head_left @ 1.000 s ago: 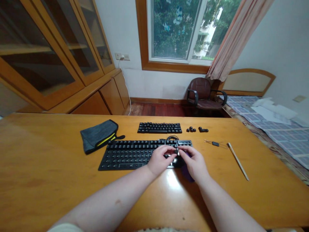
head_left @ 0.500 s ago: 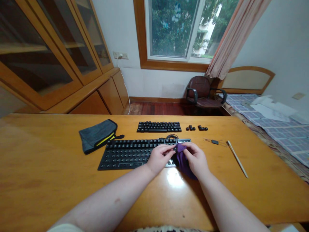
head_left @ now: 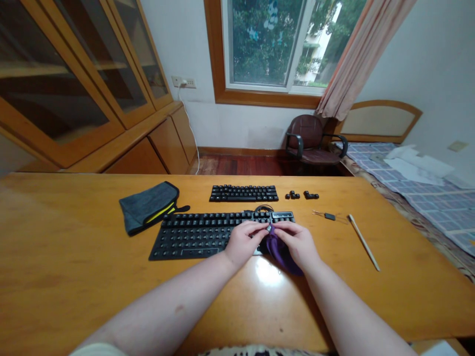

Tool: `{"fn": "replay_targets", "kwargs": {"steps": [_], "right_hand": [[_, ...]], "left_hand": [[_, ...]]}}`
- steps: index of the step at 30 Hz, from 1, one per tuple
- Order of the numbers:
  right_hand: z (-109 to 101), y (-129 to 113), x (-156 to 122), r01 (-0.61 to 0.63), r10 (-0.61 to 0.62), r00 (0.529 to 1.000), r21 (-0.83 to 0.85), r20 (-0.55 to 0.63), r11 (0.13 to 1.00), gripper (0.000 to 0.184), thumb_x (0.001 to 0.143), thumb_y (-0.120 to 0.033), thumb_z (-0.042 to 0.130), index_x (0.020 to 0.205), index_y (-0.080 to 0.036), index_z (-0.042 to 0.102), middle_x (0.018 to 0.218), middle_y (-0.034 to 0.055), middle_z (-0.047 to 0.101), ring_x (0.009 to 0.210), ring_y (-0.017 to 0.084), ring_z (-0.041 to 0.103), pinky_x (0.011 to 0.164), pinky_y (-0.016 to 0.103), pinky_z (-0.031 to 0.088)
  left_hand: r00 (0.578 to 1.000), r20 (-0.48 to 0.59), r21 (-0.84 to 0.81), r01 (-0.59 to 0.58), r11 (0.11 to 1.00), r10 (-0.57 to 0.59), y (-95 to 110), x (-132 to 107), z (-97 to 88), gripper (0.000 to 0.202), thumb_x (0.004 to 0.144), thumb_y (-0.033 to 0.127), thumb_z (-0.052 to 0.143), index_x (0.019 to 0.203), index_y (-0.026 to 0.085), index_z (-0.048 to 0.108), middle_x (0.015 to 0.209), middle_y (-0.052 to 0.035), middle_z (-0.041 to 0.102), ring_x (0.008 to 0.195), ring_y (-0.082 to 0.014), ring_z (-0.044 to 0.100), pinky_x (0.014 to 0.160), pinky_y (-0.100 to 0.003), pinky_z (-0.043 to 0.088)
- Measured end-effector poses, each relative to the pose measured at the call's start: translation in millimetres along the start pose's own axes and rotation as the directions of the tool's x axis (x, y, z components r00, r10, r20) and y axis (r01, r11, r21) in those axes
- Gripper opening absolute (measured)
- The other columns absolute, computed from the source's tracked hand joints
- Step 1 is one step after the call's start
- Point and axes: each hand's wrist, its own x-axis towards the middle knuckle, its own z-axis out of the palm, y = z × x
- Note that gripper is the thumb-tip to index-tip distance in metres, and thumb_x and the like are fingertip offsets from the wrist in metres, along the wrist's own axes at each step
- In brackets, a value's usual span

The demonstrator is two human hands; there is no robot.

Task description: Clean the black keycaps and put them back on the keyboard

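My left hand (head_left: 243, 242) is closed in a pinch on a small keycap (head_left: 268, 228); only a bit of it shows between the fingertips. My right hand (head_left: 300, 243) pinches a purple cloth (head_left: 279, 253) against the keycap, and the rest of the cloth hangs down below the fingers. Both hands are over the right part of a black keyboard (head_left: 200, 238). Most of its lower rows are bare switches, while the top rows have caps on. Behind it lies a block of black keycaps (head_left: 243, 194) set out in rows.
Small keycap clusters (head_left: 292, 195) sit to the right of the block. A wire keycap puller (head_left: 329, 216) and a pale wooden stick (head_left: 364, 243) lie on the right. At the left is a folded grey cloth (head_left: 148, 207) with a yellow inside. The wooden table (head_left: 74, 277) bears everything.
My right fingertips have moved slightly left, bringing the purple cloth up against the left fingertips. A bit of the keycap now shows there. The view has shifted very slightly.
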Motion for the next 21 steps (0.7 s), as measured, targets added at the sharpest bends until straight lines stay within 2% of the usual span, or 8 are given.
{"fn": "replay_targets", "kwargs": {"steps": [3, 9, 16, 21], "right_hand": [[1.8, 1.2, 0.1, -0.027, 0.027, 1.0, 0.031, 0.004, 0.999, 0.019, 0.063, -0.028, 0.071, 0.082, -0.022, 0.072, 0.085, 0.0049, 0.07, 0.08, 0.02, 0.064, 0.078, 0.036, 0.05], [0.7, 3.4, -1.2, 0.124, -0.124, 0.992, -0.029, 0.005, 0.992, 0.02, 0.059, -0.021, 0.075, 0.078, -0.025, 0.073, 0.082, 0.0038, 0.069, 0.079, 0.019, 0.063, 0.078, 0.034, 0.05], [0.5, 8.3, -1.1, 0.224, -0.226, 0.974, -0.067, -0.021, 0.972, 0.01, 0.069, -0.019, 0.067, 0.074, -0.026, 0.072, 0.075, 0.0027, 0.07, 0.073, 0.017, 0.063, 0.072, 0.031, 0.052], [1.8, 7.2, -1.4, 0.247, -0.25, 0.968, -0.089, -0.017, 0.965, 0.009, 0.071, -0.022, 0.066, 0.077, -0.025, 0.072, 0.08, 0.0033, 0.069, 0.077, 0.017, 0.063, 0.075, 0.032, 0.051]], "left_hand": [[0.999, -0.024, -0.051, 0.027, 0.998, -0.029, 0.3, -0.4, 0.7, 0.015, 0.073, 0.016, 0.063, 0.085, 0.019, 0.072, 0.08, -0.0051, 0.07, 0.073, -0.015, 0.064, 0.071, -0.026, 0.053], [0.997, 0.001, -0.115, 0.072, 0.991, -0.072, -3.0, -3.5, 2.6, 0.014, 0.071, 0.015, 0.064, 0.082, 0.019, 0.072, 0.079, -0.005, 0.071, 0.073, -0.0154, 0.065, 0.072, -0.027, 0.053], [0.992, 0.018, -0.139, 0.125, 0.982, -0.123, -4.0, -3.4, 2.7, 0.013, 0.069, 0.017, 0.067, 0.081, 0.019, 0.072, 0.077, -0.005, 0.071, 0.072, -0.0158, 0.065, 0.07, -0.026, 0.053], [0.995, 0.006, -0.12, 0.101, 0.988, -0.101, -3.2, -2.5, 1.7, 0.013, 0.069, 0.016, 0.066, 0.081, 0.019, 0.072, 0.079, -0.0048, 0.071, 0.073, -0.0155, 0.065, 0.072, -0.027, 0.053]]}}
